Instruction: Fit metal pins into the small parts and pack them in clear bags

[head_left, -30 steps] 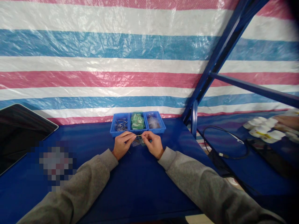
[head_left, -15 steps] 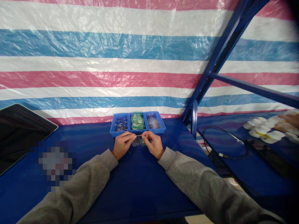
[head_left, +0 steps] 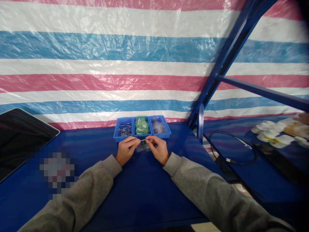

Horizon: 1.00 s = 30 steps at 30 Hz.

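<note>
My left hand (head_left: 126, 150) and my right hand (head_left: 158, 149) meet fingertip to fingertip in front of three blue bins. Between them is a thin, small rod-like piece (head_left: 143, 140), pinched at its two ends; its details are too small to tell. Just behind the hands, the left bin (head_left: 116, 135) holds several metal pins, the middle bin (head_left: 142, 135) green packets, and the right bin (head_left: 166, 134) clear plastic bags. Under the fingers, small parts in clear and greenish plastic (head_left: 140, 148) lie on the blue table (head_left: 135, 193), partly hidden.
A dark-screened device (head_left: 21, 138) lies at the left, near a pixelated patch. A blue metal frame (head_left: 217, 71) rises at the right. Beyond it are a black cable (head_left: 210, 146), white rolls (head_left: 280, 140) and part of another person's hand (head_left: 303, 118).
My right fingertips have shifted slightly left, and the thin piece is at a slightly different angle. The other person's hand at the far right has moved up and right.
</note>
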{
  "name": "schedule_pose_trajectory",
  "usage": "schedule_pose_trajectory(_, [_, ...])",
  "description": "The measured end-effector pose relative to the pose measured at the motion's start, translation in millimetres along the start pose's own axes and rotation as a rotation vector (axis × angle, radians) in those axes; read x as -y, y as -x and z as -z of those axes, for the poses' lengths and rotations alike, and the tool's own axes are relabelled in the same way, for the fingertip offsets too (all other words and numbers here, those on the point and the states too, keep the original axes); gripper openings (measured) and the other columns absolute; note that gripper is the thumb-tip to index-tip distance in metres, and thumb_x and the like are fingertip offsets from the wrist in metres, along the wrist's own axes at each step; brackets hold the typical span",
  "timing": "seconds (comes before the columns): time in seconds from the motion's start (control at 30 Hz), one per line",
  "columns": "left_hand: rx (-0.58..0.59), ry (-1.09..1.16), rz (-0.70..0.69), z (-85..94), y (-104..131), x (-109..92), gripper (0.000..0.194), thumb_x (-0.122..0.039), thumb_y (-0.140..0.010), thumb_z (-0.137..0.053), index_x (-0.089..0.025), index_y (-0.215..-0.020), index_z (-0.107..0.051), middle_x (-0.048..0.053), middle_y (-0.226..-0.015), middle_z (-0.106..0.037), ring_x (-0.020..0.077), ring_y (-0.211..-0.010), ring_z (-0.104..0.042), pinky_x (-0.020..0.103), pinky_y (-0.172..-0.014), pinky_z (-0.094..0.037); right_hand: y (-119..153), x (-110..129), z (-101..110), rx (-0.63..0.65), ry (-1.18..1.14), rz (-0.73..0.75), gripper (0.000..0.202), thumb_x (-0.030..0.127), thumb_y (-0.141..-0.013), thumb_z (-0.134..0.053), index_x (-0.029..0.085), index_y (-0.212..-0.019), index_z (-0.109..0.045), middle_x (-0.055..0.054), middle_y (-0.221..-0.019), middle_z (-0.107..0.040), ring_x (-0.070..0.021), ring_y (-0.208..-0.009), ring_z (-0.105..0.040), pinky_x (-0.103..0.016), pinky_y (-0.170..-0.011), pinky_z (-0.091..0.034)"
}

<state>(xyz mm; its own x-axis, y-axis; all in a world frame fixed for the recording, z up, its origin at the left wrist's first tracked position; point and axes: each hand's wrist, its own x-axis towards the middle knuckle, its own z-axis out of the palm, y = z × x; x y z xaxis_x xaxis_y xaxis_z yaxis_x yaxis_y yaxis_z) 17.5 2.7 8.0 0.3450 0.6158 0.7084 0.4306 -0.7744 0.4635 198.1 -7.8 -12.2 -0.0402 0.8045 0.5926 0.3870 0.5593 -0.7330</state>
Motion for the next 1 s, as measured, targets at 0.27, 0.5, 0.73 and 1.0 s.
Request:
schedule_pose_trajectory(0.27, [0.003, 0.008, -0.003, 0.8, 0.8, -0.3, 0.016, -0.022, -0.085, -0.053, -0.016, -0.087, -0.069, 0.006, -0.084, -0.067, 0.0141, -0.077, -0.061, 0.026, -0.072, -0.049, -0.7, 1.6, 1.2, 0.013, 0.025, 0.079, 0.022, 0.028, -0.088, -0.048, 0.018, -0.092, -0.067, -0.004, -0.074, -0.064, -0.0138, -0.065, -0.058, -0.025, -0.065, -0.047])
schedule_pose_trajectory(0.5, [0.025, 0.019, 0.004, 2.2, 0.9, -0.5, 0.017, -0.022, -0.086, -0.053, -0.016, -0.087, -0.068, 0.006, -0.084, -0.066, 0.0142, -0.077, -0.061, 0.026, -0.072, -0.049, -0.4, 2.1, 1.3, 0.050, 0.042, 0.102, 0.023, 0.026, -0.089, -0.046, 0.018, -0.094, -0.066, -0.005, -0.078, -0.065, -0.0155, -0.070, -0.060, -0.027, -0.069, -0.047])
schedule_pose_trajectory(0.73, [0.038, 0.044, 0.005, 2.5, 0.8, -2.6, 0.015, -0.020, -0.085, -0.054, -0.016, -0.085, -0.068, 0.006, -0.083, -0.066, 0.0140, -0.076, -0.060, 0.026, -0.070, -0.049, 1.3, 2.0, 0.4, 0.056, 0.080, 0.110, 0.019, 0.025, -0.086, -0.047, 0.018, -0.089, -0.065, -0.003, -0.071, -0.061, -0.0140, -0.064, -0.056, -0.025, -0.065, -0.045])
schedule_pose_trajectory(1.0, [0.038, 0.036, 0.007, 2.2, 1.5, -3.9, 0.014, -0.019, -0.084, -0.054, -0.015, -0.084, -0.068, 0.006, -0.082, -0.066, 0.0139, -0.076, -0.060, 0.025, -0.070, -0.049, 2.7, 1.2, -0.5, 0.038, 0.081, 0.134, 0.018, 0.023, -0.086, -0.047, 0.017, -0.088, -0.064, -0.002, -0.068, -0.059, -0.0127, -0.060, -0.053, -0.024, -0.062, -0.043])
